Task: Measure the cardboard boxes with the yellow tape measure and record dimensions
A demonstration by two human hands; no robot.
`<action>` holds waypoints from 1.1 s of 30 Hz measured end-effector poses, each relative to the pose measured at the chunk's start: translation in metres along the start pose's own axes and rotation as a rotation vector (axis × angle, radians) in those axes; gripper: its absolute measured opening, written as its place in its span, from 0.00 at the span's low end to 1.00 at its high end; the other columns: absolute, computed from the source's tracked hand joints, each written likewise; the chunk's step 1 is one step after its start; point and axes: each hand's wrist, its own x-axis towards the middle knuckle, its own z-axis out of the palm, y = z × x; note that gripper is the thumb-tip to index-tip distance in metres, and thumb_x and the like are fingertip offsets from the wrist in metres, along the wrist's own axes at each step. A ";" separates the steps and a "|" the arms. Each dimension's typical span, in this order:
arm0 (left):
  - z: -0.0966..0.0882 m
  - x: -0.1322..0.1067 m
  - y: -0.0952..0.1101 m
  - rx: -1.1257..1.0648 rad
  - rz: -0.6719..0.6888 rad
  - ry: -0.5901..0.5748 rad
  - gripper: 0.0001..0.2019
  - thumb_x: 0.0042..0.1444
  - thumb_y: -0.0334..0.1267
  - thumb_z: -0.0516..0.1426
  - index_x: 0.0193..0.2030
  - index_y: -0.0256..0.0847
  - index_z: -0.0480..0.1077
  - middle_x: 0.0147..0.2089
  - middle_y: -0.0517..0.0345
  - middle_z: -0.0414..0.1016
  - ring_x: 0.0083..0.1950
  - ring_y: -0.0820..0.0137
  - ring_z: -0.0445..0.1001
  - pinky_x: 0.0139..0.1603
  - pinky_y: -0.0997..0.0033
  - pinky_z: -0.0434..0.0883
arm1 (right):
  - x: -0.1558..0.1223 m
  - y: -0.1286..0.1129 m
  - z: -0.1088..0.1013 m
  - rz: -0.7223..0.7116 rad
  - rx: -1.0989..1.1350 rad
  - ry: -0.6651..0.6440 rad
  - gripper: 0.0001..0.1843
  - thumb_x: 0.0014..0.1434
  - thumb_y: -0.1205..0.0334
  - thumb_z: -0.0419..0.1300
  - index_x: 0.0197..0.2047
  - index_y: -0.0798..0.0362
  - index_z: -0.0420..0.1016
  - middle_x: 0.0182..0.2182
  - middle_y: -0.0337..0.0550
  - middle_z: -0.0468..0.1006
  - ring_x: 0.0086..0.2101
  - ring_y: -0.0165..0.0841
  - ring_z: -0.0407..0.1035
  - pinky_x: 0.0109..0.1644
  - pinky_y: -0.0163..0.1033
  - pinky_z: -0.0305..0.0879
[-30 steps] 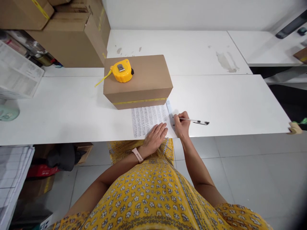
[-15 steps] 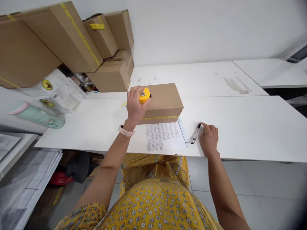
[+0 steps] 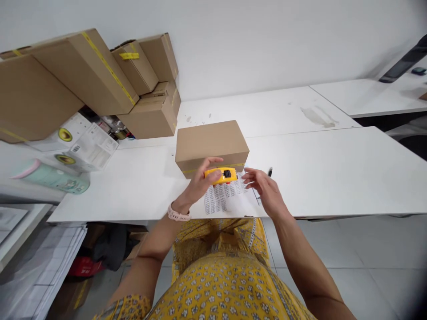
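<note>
My left hand (image 3: 200,184) grips a yellow tape measure (image 3: 221,175) and holds it in the air just in front of a closed cardboard box (image 3: 211,143) on the white table (image 3: 333,169). My right hand (image 3: 263,189) hovers beside the tape measure with its fingers spread, holding nothing. Under both hands lies a printed sheet of numbers (image 3: 227,199). A black pen (image 3: 269,171) rests on the table behind my right hand, mostly hidden by it.
Stacked cardboard boxes (image 3: 90,75) fill the back left, with white product cartons (image 3: 83,144) and a mint-green bottle (image 3: 50,178) below them. A second white table (image 3: 263,109) stands behind. The front table edge runs just under my hands.
My left hand took the tape measure off the box top and brought it down in front of the box. My right hand let go of the pen and moved toward the tape.
</note>
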 end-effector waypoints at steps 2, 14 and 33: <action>0.004 -0.007 -0.003 -0.020 -0.048 0.021 0.29 0.59 0.58 0.62 0.59 0.42 0.67 0.41 0.53 0.82 0.36 0.65 0.81 0.32 0.69 0.72 | 0.002 -0.018 0.019 0.113 0.152 -0.181 0.33 0.64 0.29 0.53 0.47 0.49 0.82 0.42 0.50 0.83 0.41 0.40 0.76 0.43 0.46 0.75; -0.089 0.005 0.026 0.132 0.002 0.237 0.28 0.54 0.56 0.65 0.55 0.41 0.69 0.43 0.52 0.81 0.36 0.67 0.78 0.30 0.72 0.68 | 0.092 -0.054 0.018 0.058 0.152 -0.199 0.27 0.51 0.36 0.72 0.29 0.50 0.71 0.25 0.38 0.71 0.27 0.30 0.63 0.31 0.39 0.62; -0.244 0.051 0.020 0.211 -0.259 0.257 0.24 0.45 0.57 0.67 0.39 0.38 0.76 0.35 0.52 0.80 0.27 0.68 0.74 0.23 0.73 0.65 | 0.174 -0.029 0.016 0.191 -0.276 0.084 0.17 0.61 0.50 0.65 0.31 0.50 0.64 0.33 0.38 0.72 0.34 0.30 0.65 0.36 0.36 0.62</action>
